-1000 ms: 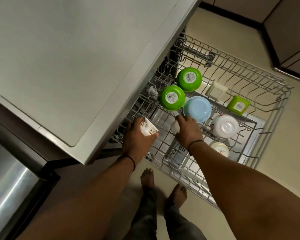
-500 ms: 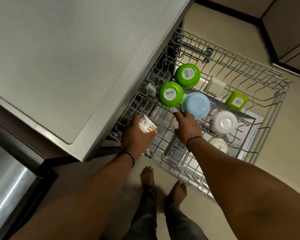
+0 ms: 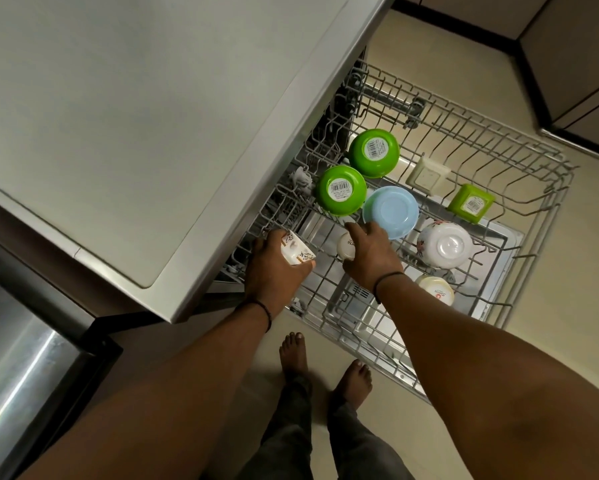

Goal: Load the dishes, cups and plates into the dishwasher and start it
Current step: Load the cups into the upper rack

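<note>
The dishwasher's wire rack (image 3: 519, 188) is pulled out below the counter. My left hand (image 3: 273, 275) grips a white patterned cup (image 3: 296, 252) over the rack's near left side. My right hand (image 3: 370, 252) holds a small white cup (image 3: 345, 244) against the rack, its fingers reaching toward the upturned light blue bowl (image 3: 391, 211). Two green bowls (image 3: 341, 189) (image 3: 373, 152) lie upside down behind it. A white floral bowl (image 3: 445, 247), a cream cup (image 3: 434, 289), a green square cup (image 3: 471, 203) and a cream square dish (image 3: 427, 174) sit in the rack too.
A grey countertop (image 3: 152, 116) overhangs the rack's left side. A steel appliance front (image 3: 14, 358) is at the lower left. My bare feet (image 3: 292, 355) stand on the beige floor in front of the rack. Dark cabinets (image 3: 575, 64) line the upper right.
Both hands have shifted slightly deeper into the rack with their cups. The view has moved a little; the dishes in the rack have stayed put.
</note>
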A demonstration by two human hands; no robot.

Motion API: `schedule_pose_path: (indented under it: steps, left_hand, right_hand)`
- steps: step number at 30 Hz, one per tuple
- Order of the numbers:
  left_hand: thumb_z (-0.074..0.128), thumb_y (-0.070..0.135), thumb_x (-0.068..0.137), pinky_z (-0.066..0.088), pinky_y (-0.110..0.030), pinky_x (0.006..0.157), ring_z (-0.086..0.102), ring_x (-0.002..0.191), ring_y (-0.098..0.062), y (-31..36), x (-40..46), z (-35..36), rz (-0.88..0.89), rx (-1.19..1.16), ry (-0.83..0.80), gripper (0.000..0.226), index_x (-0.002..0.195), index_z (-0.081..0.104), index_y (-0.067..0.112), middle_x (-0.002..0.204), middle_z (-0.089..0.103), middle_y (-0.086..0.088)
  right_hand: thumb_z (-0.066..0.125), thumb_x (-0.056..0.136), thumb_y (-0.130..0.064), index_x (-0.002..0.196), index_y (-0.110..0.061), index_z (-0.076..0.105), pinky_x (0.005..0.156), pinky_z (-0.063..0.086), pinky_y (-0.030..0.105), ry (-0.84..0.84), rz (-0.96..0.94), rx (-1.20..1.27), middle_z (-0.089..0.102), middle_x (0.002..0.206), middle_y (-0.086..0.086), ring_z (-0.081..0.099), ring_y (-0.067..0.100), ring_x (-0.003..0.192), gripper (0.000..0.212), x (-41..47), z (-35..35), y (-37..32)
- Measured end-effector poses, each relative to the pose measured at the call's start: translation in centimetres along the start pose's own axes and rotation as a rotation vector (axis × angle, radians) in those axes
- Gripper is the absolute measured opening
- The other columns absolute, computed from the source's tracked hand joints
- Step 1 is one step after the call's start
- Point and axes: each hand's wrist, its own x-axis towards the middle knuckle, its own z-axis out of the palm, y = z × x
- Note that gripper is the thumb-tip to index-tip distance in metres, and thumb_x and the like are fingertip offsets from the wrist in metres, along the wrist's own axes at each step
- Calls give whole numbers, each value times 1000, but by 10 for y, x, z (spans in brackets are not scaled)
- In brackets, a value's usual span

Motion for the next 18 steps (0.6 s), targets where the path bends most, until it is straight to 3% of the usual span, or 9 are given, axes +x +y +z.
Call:
schedule_pose_path:
  steps: [5, 8, 10, 14, 18]
  left_hand:
    - [81, 55, 61, 56, -31, 69, 64, 85, -18, 7, 2, 0, -113, -70, -19, 56, 103, 56, 28, 100, 66, 3]
    - [79, 45, 73, 52, -24, 55, 67, 73, -13, 29, 7, 0, -338, -455, -62, 41, 101, 67, 17, 97, 72, -2]
    - [71, 53, 78, 48, -24, 52, 69, 67, -17, 48, 9, 0, -532, -728, -203, 48, 104, 70, 13, 94, 74, -9]
    - [52, 67, 82, 44, -27, 60, 66, 62, -22, 74, 14, -6, -672, -805, -544, 56, 94, 69, 16, 78, 72, -9]
    - [51, 72, 79, 49, -41, 91, 67, 90, -28, 78, 21, -3, -686, -739, -668, 64, 103, 69, 16, 94, 73, -12]
  right_hand:
    - [69, 83, -23, 134, -13, 49, 88, 47, 43, 181, -8, 73, 52, 123, 15, 47, 34, 112, 56, -18, -11, -2]
    - [55, 95, -33, 131, -14, 51, 88, 46, 39, 292, -28, 231, 59, 121, 11, 53, 29, 110, 41, -35, -17, -8]
    - [53, 95, -44, 137, -16, 45, 92, 47, 37, 268, -103, 324, 58, 130, 7, 54, 24, 116, 51, -47, -26, -13]
    - [70, 82, -44, 147, -16, 35, 100, 42, 35, 151, -286, 260, 48, 141, 10, 48, 25, 126, 79, -56, -38, -19]
    - [78, 76, -31, 137, -10, 47, 88, 47, 37, 249, -318, 202, 52, 125, 14, 51, 29, 110, 72, -48, -45, -18]
